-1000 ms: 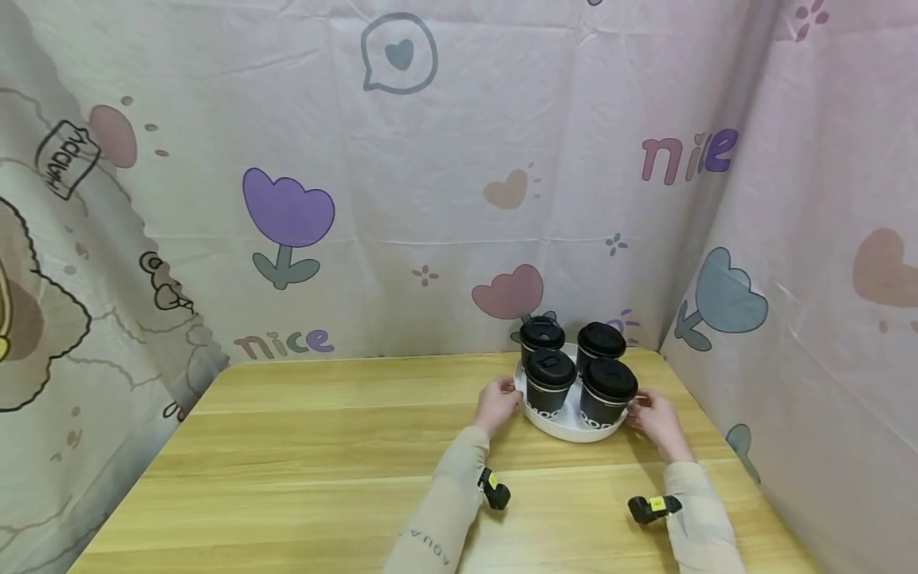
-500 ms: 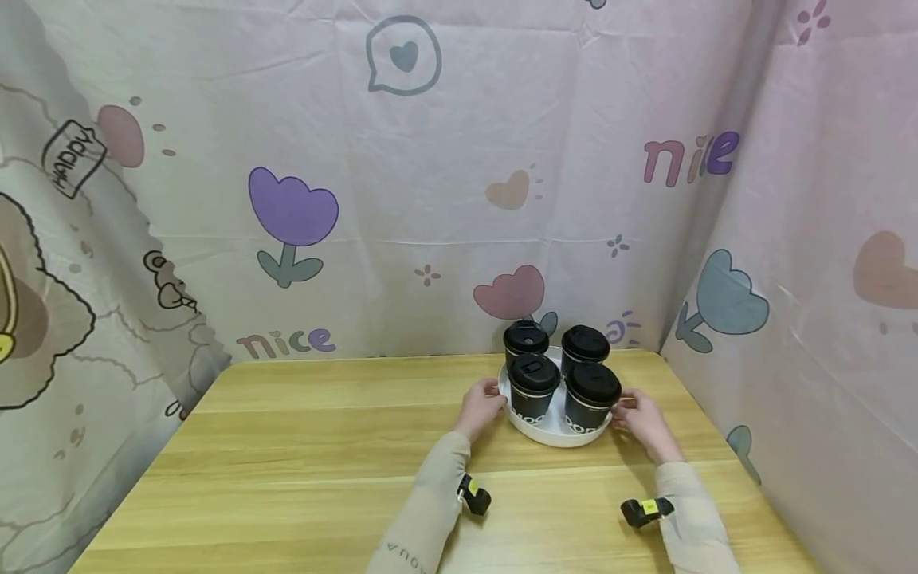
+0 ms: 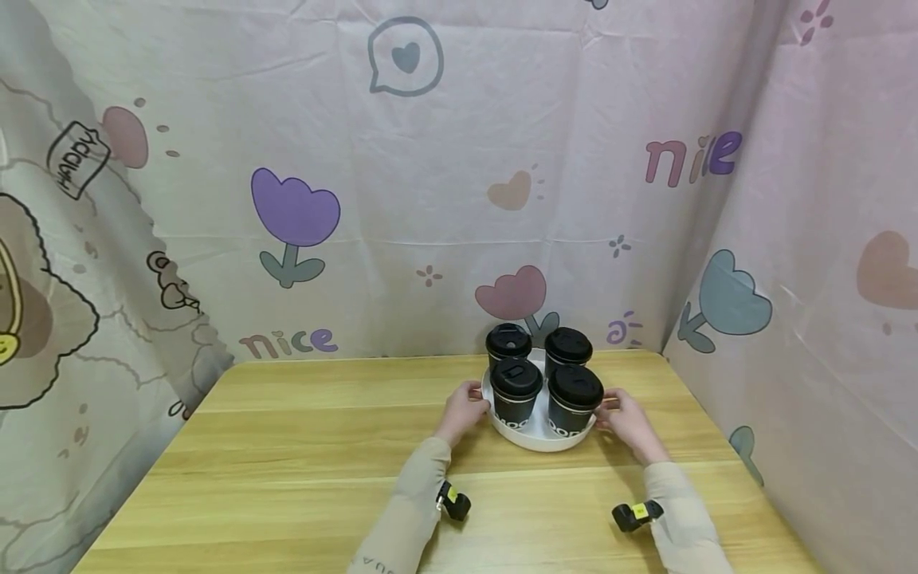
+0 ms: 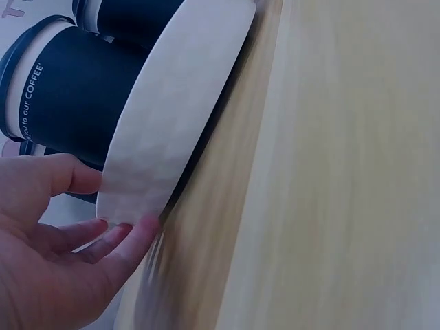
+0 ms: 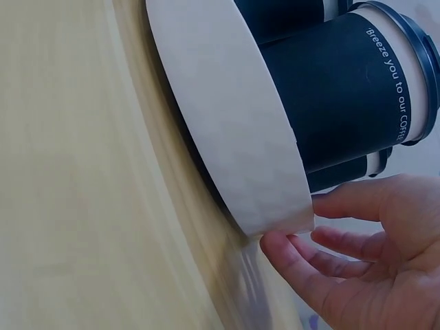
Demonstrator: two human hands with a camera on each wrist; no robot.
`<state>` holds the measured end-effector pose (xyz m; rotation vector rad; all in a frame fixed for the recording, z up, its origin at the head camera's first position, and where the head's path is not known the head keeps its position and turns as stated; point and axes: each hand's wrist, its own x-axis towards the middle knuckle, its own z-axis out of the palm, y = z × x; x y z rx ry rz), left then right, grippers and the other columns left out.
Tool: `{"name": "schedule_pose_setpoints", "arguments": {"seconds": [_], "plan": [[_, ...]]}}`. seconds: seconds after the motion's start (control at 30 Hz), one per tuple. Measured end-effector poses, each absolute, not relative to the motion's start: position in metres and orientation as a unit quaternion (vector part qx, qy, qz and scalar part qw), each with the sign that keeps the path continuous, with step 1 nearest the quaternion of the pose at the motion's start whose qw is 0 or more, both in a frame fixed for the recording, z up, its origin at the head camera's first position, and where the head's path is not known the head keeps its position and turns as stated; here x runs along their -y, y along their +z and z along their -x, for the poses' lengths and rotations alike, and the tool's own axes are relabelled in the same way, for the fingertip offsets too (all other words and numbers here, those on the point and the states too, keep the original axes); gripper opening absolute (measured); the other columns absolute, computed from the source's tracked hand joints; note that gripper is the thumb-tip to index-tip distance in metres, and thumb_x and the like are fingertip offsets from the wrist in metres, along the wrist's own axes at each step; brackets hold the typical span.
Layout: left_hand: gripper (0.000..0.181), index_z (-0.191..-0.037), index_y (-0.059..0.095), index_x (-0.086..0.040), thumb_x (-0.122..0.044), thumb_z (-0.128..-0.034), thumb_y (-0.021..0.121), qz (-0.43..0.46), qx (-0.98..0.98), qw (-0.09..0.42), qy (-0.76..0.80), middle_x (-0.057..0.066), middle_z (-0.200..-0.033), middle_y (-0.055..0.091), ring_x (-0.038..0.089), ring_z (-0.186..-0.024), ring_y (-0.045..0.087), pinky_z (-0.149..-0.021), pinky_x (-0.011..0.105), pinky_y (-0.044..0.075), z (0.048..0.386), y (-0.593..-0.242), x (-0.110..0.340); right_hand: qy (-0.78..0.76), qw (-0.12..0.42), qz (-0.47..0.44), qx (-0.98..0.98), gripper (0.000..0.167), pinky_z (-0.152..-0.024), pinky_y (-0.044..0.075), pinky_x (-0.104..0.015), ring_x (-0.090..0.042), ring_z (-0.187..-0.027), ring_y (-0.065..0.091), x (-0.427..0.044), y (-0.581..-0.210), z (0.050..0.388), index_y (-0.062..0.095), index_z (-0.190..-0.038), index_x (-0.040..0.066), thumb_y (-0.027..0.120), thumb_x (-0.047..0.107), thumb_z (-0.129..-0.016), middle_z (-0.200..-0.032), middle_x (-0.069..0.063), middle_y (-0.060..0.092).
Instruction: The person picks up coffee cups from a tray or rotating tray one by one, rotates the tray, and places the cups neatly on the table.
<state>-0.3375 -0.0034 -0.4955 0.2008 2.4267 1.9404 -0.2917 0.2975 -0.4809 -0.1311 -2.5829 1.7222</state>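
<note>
A round white tray (image 3: 539,443) carries several black paper coffee cups with black lids, among them a front left cup (image 3: 515,402) and a front right cup (image 3: 572,408). At the tray's left side, my left hand (image 3: 462,410) grips the edge. On the opposite side my right hand (image 3: 627,418) holds it likewise. The left wrist view shows the thumb and fingertips of the left hand (image 4: 65,254) pinching the tray wall (image 4: 161,117). In the right wrist view, the right hand (image 5: 375,251) pinches the wall (image 5: 237,117), beside an upright cup (image 5: 337,89).
The wooden table (image 3: 323,446) extends to the left and front of the tray. A patterned curtain (image 3: 423,183) hangs behind its far edge, with another stretch (image 3: 825,335) at the right. Small black wrist cameras sit on both sleeves (image 3: 405,494).
Both hands have moved the tray with its cups leftward and slightly nearer. Their hold stays the same, and the cups remain upright.
</note>
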Motion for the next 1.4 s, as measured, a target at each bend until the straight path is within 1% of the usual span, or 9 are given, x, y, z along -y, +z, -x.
{"name": "schedule_pose_setpoints", "arguments": {"seconds": [0.13,0.33,0.5,0.6,0.77,0.9,1.03,1.2,1.4], "plan": [[0.052,-0.127,0.051,0.011,0.001,-0.0773,0.059,-0.066,-0.782,0.017,0.619,0.024,-0.106,0.061,0.022,-0.089,0.062,-0.069,0.032,0.060,0.335,-0.494,0.013,0.544,0.019,0.034,0.838,0.040,-0.075,0.060,-0.032,-0.016,-0.081,0.061,-0.290,-0.480,0.292,0.040,-0.127,-0.016,0.053,-0.004,-0.091,-0.112,-0.032,0.053],[0.052,-0.130,0.050,0.010,0.000,-0.0790,0.059,-0.059,-0.786,0.020,0.615,0.022,-0.106,0.060,0.020,-0.088,0.061,-0.070,0.032,0.060,0.329,-0.494,0.031,0.544,0.013,0.026,0.839,0.039,-0.077,0.060,-0.034,-0.020,-0.083,0.062,-0.275,-0.480,0.290,0.042,-0.125,-0.014,0.056,-0.004,-0.090,-0.111,-0.031,0.052],[0.051,-0.131,0.048,0.010,0.001,-0.0816,0.059,-0.058,-0.793,0.029,0.606,0.023,-0.108,0.060,0.022,-0.091,0.062,-0.072,0.034,0.060,0.322,-0.494,0.049,0.516,0.015,0.009,0.856,0.039,-0.076,0.060,-0.035,-0.027,-0.089,0.064,-0.261,-0.481,0.288,0.045,-0.124,-0.012,0.060,-0.001,-0.089,-0.111,-0.031,0.055],[0.051,-0.132,0.047,0.009,0.000,-0.0832,0.059,-0.056,-0.798,0.035,0.599,0.023,-0.109,0.060,0.022,-0.093,0.062,-0.072,0.034,0.060,0.319,-0.493,0.059,0.508,0.018,-0.001,0.861,0.038,-0.076,0.060,-0.035,-0.028,-0.090,0.065,-0.253,-0.482,0.288,0.047,-0.122,-0.011,0.061,-0.001,-0.088,-0.111,-0.031,0.057],[0.051,-0.133,0.046,0.009,0.000,-0.0842,0.058,-0.046,-0.799,0.035,0.598,0.023,-0.111,0.059,0.020,-0.091,0.062,-0.070,0.032,0.059,0.314,-0.493,0.072,0.509,0.027,-0.012,0.861,0.035,-0.074,0.060,-0.033,-0.026,-0.087,0.065,-0.241,-0.486,0.288,0.050,-0.118,-0.010,0.063,-0.001,-0.086,-0.106,-0.027,0.059],[0.051,-0.132,0.047,0.009,0.001,-0.0828,0.059,-0.044,-0.799,0.025,0.600,0.024,-0.110,0.060,0.022,-0.091,0.063,-0.069,0.033,0.060,0.310,-0.493,0.083,0.507,0.028,-0.016,0.861,0.033,-0.071,0.059,-0.029,-0.024,-0.083,0.066,-0.230,-0.484,0.285,0.052,-0.115,-0.008,0.064,-0.002,-0.085,-0.102,-0.024,0.061],[0.051,-0.131,0.047,0.009,0.002,-0.0818,0.060,-0.042,-0.799,0.020,0.599,0.024,-0.110,0.059,0.021,-0.089,0.063,-0.069,0.033,0.060,0.302,-0.493,0.093,0.514,0.027,-0.021,0.857,0.032,-0.070,0.059,-0.029,-0.023,-0.080,0.067,-0.219,-0.483,0.283,0.053,-0.113,-0.008,0.064,-0.004,-0.084,-0.099,-0.022,0.062],[0.051,-0.131,0.046,0.010,0.003,-0.0818,0.060,-0.037,-0.799,0.020,0.600,0.025,-0.112,0.057,0.018,-0.086,0.062,-0.069,0.035,0.060,0.292,-0.492,0.106,0.510,0.028,-0.033,0.859,0.032,-0.069,0.059,-0.028,-0.023,-0.080,0.067,-0.208,-0.483,0.280,0.053,-0.113,-0.008,0.064,-0.005,-0.083,-0.099,-0.022,0.062],[0.051,-0.130,0.046,0.011,0.005,-0.0810,0.059,-0.032,-0.800,0.016,0.599,0.026,-0.112,0.057,0.021,-0.087,0.063,-0.071,0.038,0.060,0.281,-0.490,0.118,0.513,0.024,-0.049,0.857,0.034,-0.067,0.059,-0.027,-0.024,-0.081,0.068,-0.198,-0.484,0.275,0.053,-0.113,-0.007,0.066,-0.004,-0.082,-0.099,-0.021,0.064]]}}
